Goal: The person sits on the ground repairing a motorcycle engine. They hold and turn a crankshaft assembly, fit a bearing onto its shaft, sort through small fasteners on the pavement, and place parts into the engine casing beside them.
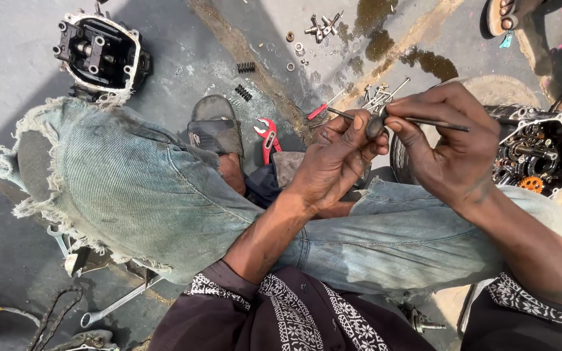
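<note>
A seated person in frayed, faded jeans (131, 188) works over the concrete floor (183, 58). The right hand (453, 140) pinches a thin dark metal rod (424, 121), level and just above the knees. The left hand (336, 159) grips the rod's small rounded grey end piece (376, 125) between thumb and fingers (357, 130). An open engine case (535, 159) with an orange gear sits right of the rod; red pliers (268, 138) lie to its left.
</note>
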